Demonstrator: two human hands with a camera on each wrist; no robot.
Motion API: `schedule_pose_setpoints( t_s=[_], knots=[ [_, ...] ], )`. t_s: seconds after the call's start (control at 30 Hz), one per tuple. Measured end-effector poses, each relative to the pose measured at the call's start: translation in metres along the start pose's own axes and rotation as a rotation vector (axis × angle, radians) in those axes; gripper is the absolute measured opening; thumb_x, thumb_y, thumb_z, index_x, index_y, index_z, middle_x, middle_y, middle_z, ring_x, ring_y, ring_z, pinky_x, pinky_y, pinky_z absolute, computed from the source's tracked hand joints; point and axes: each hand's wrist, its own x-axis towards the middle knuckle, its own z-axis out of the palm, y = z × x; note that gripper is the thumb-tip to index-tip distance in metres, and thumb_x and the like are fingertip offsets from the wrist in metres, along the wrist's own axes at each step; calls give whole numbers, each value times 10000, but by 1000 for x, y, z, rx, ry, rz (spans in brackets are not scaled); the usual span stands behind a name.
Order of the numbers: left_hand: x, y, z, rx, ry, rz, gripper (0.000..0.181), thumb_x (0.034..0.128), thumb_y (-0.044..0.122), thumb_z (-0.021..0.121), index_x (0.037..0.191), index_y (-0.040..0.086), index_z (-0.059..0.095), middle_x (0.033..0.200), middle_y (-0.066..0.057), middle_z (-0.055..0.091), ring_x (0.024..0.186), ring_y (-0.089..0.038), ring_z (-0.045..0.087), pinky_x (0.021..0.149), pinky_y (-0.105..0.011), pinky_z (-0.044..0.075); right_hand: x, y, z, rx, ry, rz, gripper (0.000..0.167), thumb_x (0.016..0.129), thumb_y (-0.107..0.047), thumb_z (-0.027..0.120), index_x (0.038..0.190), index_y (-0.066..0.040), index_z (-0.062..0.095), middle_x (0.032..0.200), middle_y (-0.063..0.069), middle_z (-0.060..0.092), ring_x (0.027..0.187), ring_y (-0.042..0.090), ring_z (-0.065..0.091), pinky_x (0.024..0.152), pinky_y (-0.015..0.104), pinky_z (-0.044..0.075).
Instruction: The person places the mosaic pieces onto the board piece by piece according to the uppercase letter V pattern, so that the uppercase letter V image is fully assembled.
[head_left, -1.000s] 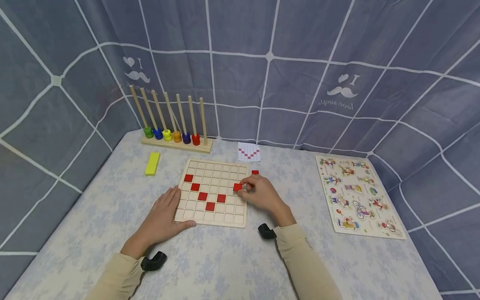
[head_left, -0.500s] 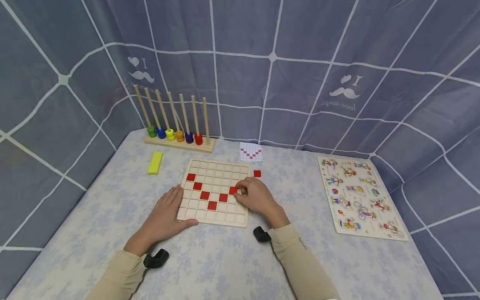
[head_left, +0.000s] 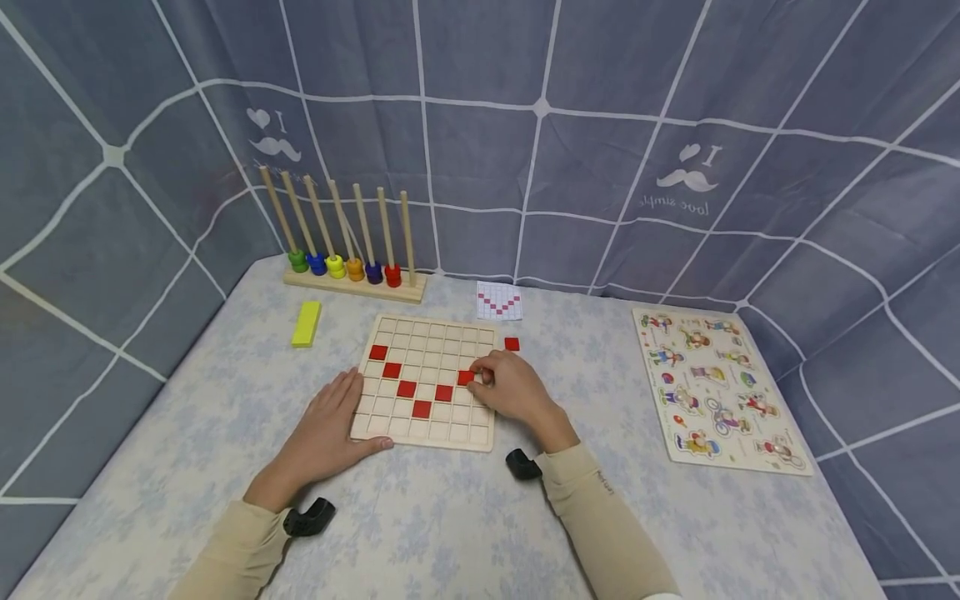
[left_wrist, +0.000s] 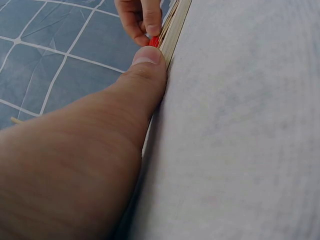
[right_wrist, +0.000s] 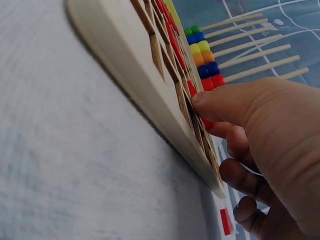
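Note:
A wooden grid board lies flat on the table, with several red square tiles in its cells in a V-like slanting pattern. My right hand pinches a red tile between thumb and index finger, at a cell on the board's right side. That tile is partly hidden behind the thumb in the right wrist view. With fingers extended, my left hand rests against the board's left edge, its thumb at the near edge. One loose red tile lies just beyond the board's right edge.
Behind the board lies a small pattern card. A peg rack with coloured beads stands at the back left, a yellow block in front of it. A picture puzzle board lies on the right; a grid-patterned curtain hangs behind.
My right hand has moved slightly left and nearer with the pinched tile, bringing it down to a cell right of the other tiles. My left hand stays at the board's edge.

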Motion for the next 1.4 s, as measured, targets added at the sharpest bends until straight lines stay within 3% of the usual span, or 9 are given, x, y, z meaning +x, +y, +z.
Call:
schedule_pose_setpoints(
  t_s=[0.4, 0.8, 0.93, 1.13, 1.3, 1.4],
  knots=[
    [0, -1, 1, 7, 9, 1, 1231, 817, 687, 719, 1600, -81, 161, 1685, -269, 157, 1563, -465, 141, 1236, -660, 172, 3, -3, 3, 31, 8, 17, 199, 925, -263, 746, 1053, -111, 758, 760, -56, 555, 781, 120, 516, 787, 294, 471],
    [-3, 0, -1, 21, 10, 4, 1236, 809, 717, 707, 1604, -66, 175, 1686, -265, 162, 1558, -468, 150, 1225, -662, 191, 3, -5, 8, 137, -2, 65, 229, 917, -262, 773, 1085, -108, 770, 749, -55, 566, 690, 94, 496, 701, 252, 442],
    [2, 2, -1, 19, 10, 12, 1240, 809, 728, 697, 1606, -63, 171, 1687, -262, 162, 1558, -466, 150, 1227, -661, 188, 3, 10, -7, 248, 41, 105, 329, 915, -281, 777, 1184, -96, 742, 817, -27, 591, 736, 111, 518, 703, 261, 447],
    [4, 4, -1, 20, -2, 12, 1237, 817, 737, 680, 1606, -64, 164, 1687, -262, 162, 1557, -465, 155, 1226, -664, 192, 1, 52, -27, 332, 208, 215, 489, 906, -224, 787, 1353, -76, 655, 941, 50, 568, 878, 188, 500, 788, 320, 418],
    [1, 4, -2, 20, 3, 2, 1238, 810, 731, 692, 1603, -68, 176, 1684, -265, 169, 1556, -466, 159, 1225, -667, 196, 2, 73, -26, 344, 226, 247, 550, 920, -211, 762, 1430, -91, 594, 1026, 90, 583, 942, 242, 509, 845, 359, 425],
    [1, 4, -3, 16, 6, 0, 1237, 809, 722, 701, 1601, -72, 179, 1682, -269, 173, 1555, -469, 161, 1223, -669, 197, 5, 77, -22, 295, 209, 252, 541, 934, -231, 747, 1439, -116, 590, 1026, 80, 587, 940, 243, 496, 843, 367, 411]
  ],
)
